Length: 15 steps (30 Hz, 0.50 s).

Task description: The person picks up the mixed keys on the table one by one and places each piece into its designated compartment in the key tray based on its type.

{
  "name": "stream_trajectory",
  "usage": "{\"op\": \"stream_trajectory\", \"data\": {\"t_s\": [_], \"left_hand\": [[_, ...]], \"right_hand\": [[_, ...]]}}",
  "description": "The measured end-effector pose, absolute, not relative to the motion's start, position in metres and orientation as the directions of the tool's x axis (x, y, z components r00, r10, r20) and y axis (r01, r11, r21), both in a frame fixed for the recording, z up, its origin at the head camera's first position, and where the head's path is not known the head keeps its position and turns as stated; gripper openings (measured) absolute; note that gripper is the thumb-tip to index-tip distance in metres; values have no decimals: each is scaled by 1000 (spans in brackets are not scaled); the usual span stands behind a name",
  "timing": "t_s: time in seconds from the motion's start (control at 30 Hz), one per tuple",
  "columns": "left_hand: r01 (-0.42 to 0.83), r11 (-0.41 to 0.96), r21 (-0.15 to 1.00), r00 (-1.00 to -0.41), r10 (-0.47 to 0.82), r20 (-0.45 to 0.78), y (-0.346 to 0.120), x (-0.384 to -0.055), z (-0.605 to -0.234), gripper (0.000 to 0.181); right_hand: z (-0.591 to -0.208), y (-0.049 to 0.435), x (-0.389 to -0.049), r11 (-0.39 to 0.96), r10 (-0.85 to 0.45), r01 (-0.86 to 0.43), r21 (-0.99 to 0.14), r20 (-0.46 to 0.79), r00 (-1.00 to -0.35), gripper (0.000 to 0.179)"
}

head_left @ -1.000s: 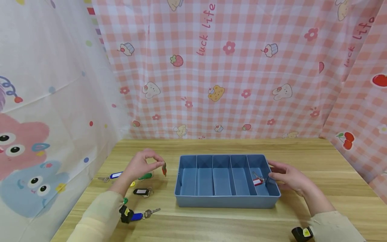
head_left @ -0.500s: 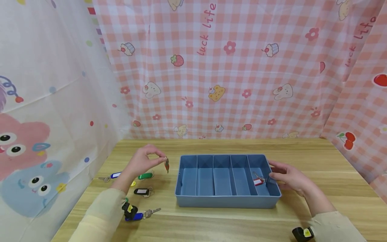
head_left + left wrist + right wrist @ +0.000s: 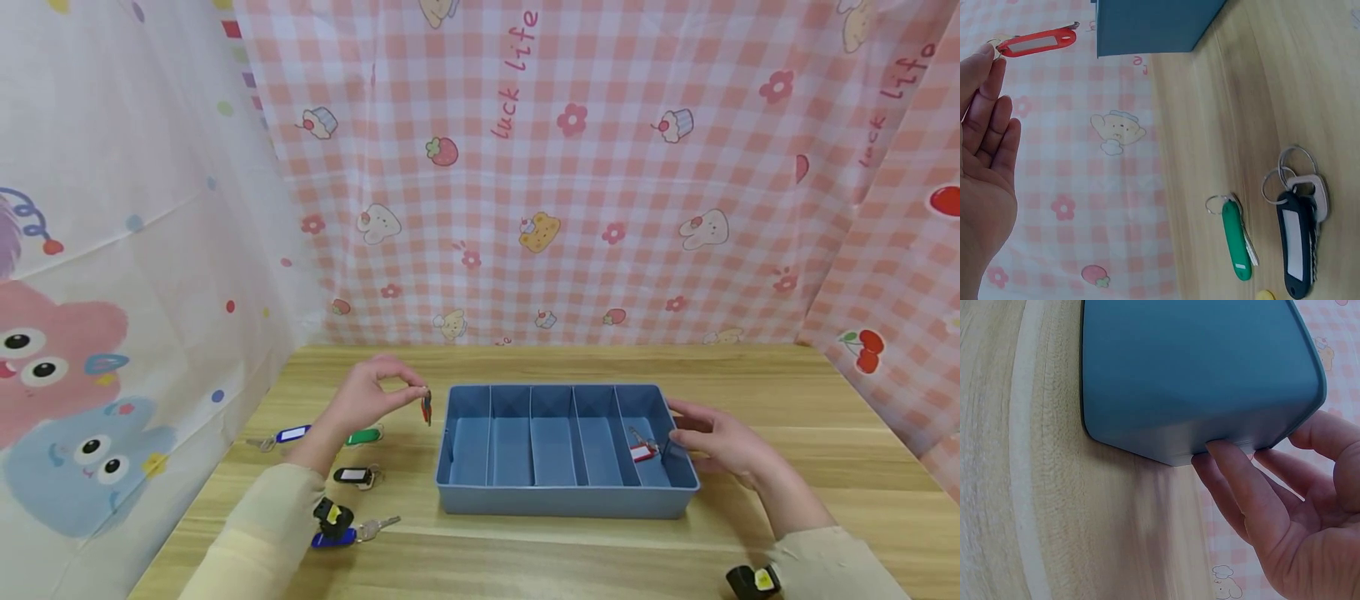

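My left hand (image 3: 375, 392) pinches a key ring between thumb and fingertips, just left of the blue divided box (image 3: 566, 502). From that ring hangs a red key tag (image 3: 1038, 42) with a white label and a key, clear of the table. My right hand (image 3: 723, 446) grips the right end wall of the box, thumb at the rim and fingers (image 3: 1241, 481) against the outer side. Inside the box's rightmost compartment lies another red key tag (image 3: 642, 452) with its key. The other compartments show bare floors.
On the table's left lie a blue key tag (image 3: 293, 433), a green key tag (image 3: 363, 436), a black key tag (image 3: 352, 475) and a nearer blue key tag (image 3: 333, 539), with keys. A yellow piece (image 3: 1265, 295) shows at the left wrist view's bottom. Patterned curtains (image 3: 555, 167) stand behind.
My left hand has moved a little right and slightly up with the red key tag, closer to the box's left end. My right hand and the box have stayed put.
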<state>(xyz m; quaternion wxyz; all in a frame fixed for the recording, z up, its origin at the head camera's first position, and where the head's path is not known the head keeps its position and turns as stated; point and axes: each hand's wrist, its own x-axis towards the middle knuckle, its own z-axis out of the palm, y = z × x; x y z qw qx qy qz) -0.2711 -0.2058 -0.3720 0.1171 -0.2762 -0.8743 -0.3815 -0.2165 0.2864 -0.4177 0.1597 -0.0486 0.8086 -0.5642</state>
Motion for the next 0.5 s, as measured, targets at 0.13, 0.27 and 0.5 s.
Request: {"op": "stream_trajectory", "data": {"t_s": [0.13, 0.27, 0.5], "left_hand": [[587, 545, 599, -810, 412, 418, -202, -271, -370, 11], [602, 534, 593, -798, 428, 424, -197, -271, -368, 8], [618, 503, 605, -785, 441, 435, -186, -272, -364, 8]], "right_hand": [[-418, 286, -216, 348, -262, 99, -932, -198, -945, 68], [-417, 286, -216, 342, -267, 98, -935, -196, -944, 68], [-417, 286, -216, 361, -251, 103, -927, -203, -946, 68]]}}
